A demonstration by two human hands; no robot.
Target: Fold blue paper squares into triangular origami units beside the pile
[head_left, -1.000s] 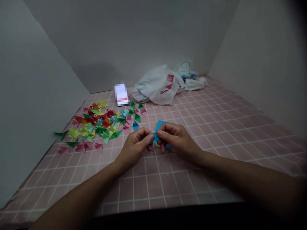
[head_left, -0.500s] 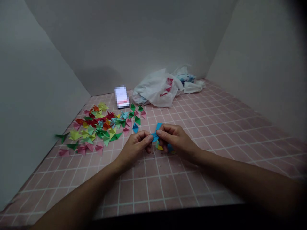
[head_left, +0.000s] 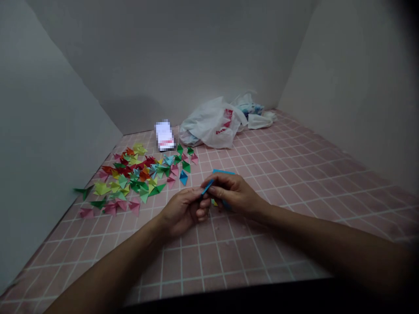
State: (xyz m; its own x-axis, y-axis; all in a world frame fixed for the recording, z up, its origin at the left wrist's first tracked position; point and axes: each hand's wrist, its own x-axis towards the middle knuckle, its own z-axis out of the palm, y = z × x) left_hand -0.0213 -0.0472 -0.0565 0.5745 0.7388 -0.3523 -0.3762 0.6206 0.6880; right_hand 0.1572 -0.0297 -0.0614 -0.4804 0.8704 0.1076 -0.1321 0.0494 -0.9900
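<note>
A small blue paper piece [head_left: 208,186] is pinched between both my hands just above the pink tiled table [head_left: 294,174]. My left hand [head_left: 185,210] has its fingers curled with the fingertips on the paper's near end. My right hand [head_left: 233,192] is closed around the same paper from the right; its far edge shows as a blue strip above the knuckles. A bit of yellow paper [head_left: 215,203] lies under my right hand. To the left is a spread of several folded paper triangles [head_left: 137,176] in green, red, yellow, pink and blue.
At the back a white plastic bag [head_left: 212,124] lies crumpled with more bags [head_left: 257,114] behind it. A small white packet [head_left: 164,136] stands beside it. Grey walls close in the table on the left, back and right.
The blue paper has turned edge-on between my fingers and looks narrower. Both hands have shifted slightly toward me and closer together.
</note>
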